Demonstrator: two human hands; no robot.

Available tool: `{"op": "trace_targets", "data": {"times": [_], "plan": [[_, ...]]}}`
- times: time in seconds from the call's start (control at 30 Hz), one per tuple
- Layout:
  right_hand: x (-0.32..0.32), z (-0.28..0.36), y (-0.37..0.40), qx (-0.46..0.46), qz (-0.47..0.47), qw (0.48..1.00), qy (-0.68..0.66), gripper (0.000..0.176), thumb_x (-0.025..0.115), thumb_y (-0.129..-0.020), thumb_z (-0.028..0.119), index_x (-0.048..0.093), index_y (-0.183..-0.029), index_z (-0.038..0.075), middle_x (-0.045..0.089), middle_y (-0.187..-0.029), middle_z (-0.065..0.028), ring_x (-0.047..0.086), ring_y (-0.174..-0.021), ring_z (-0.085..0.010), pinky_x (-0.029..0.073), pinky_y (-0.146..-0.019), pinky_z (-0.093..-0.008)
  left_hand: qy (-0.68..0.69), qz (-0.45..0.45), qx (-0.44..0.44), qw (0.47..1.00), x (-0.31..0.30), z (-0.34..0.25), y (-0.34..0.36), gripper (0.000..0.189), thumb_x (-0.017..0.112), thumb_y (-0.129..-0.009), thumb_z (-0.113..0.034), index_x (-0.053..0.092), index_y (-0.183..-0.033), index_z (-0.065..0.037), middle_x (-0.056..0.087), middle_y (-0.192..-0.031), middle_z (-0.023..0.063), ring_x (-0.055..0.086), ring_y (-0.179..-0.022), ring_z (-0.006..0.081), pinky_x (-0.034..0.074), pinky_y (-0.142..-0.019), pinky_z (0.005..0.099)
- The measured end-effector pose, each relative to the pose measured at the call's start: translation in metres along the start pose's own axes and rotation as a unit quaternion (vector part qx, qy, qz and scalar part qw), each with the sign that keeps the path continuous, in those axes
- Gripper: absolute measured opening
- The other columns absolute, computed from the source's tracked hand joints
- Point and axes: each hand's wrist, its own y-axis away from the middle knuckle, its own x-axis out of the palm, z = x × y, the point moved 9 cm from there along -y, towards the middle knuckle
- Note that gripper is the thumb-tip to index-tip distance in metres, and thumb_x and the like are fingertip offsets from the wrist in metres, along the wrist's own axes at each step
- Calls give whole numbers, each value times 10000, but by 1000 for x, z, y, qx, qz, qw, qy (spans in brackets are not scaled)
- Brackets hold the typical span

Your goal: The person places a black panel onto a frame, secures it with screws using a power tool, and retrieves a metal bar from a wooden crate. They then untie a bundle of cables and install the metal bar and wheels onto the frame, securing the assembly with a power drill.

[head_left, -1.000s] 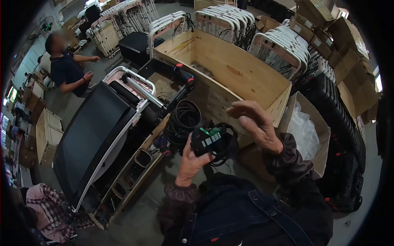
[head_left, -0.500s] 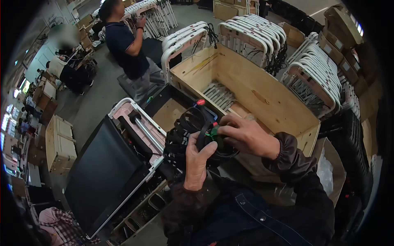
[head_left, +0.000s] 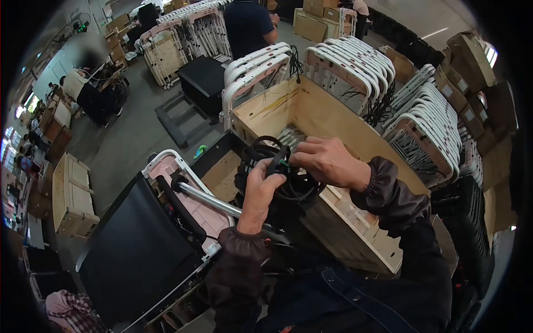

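Observation:
A coiled bundle of black cables (head_left: 298, 187) is held up in front of me. My left hand (head_left: 260, 194) is closed around the near left side of the bundle, with its thumb pressed on top. My right hand (head_left: 328, 162) pinches at the bundle's upper right side, its fingers curled. A small green bit shows between the two hands; what it is, I cannot make out. Left of the bundle lies a large black panel (head_left: 141, 233) with a pinkish-white frame (head_left: 197, 208) and a metal tube (head_left: 208, 198) along it.
Beyond my hands stands a long plywood crate (head_left: 355, 119) with metal parts inside. White tubular frames (head_left: 350, 61) are stacked behind it, more (head_left: 425, 130) to the right. Cardboard boxes (head_left: 466, 61) rise at far right. A person in a dark shirt (head_left: 247, 28) stands at the back.
The person in the dark shirt has moved right and farther off. My view has shifted. A red-topped part near the cables no longer shows, and less of the green piece is visible.

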Motion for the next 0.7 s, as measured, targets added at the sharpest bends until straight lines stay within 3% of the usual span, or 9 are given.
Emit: {"op": "trace_targets", "data": {"times": [0.17,0.23,0.3,0.37,0.47,0.63,0.7], "plan": [[18,-45,-33,61,-75,995,12,211,705,-786,101,664,-993,113,599,-815,-60,626,-778,-279,510,-645,-392,-6,-28,32,999,-38,-4,-58,294,621,-803,-39,610,-1085,42,617,-966,30,559,-884,111,443,-824,236],[55,-66,-41,61,-71,995,-26,188,706,-795,104,668,-978,109,599,-801,-64,628,-771,-285,508,-636,-397,-140,-67,39,987,-71,7,-80,293,633,-800,-17,601,-1091,4,618,-999,34,574,-925,108,445,-853,232],[89,-86,-54,56,-66,994,-69,165,708,-804,107,671,-964,104,600,-787,-67,629,-763,-290,505,-628,-402,-116,-102,14,988,-100,30,-98,288,654,-799,-29,571,-1074,-15,599,-975,14,551,-904,87,431,-822,228],[107,-114,-64,103,-124,982,-95,127,711,-835,100,677,-957,93,605,-797,-85,635,-764,-305,504,-620,-413,-122,-96,50,987,-118,34,-122,278,667,-801,-36,531,-1043,-36,558,-934,-10,516,-875,74,416,-791,227],[148,-147,-71,121,-113,975,-146,104,713,-857,90,681,-956,91,611,-804,-93,638,-764,-317,502,-619,-422,-134,-111,64,983,-142,54,-152,262,661,-817,-25,505,-1026,-55,503,-945,-14,474,-849,73,393,-757,231],[211,-160,-76,122,-39,962,-241,119,710,-861,50,668,-969,77,619,-815,-102,639,-763,-326,499,-617,-417,-60,-180,28,981,-169,84,-138,383,725,-849,-62,515,-1167,-25,593,-1086,43,574,-1109,146,440,-967,292],[236,-165,-77,132,-58,952,-271,127,710,-871,30,677,-993,49,628,-815,-132,645,-739,-357,505,-626,-425,-124,-189,8,974,-187,97,-139,379,722,-861,-60,515,-1177,-24,599,-1105,54,578,-1113,152,441,-973,300]]}}
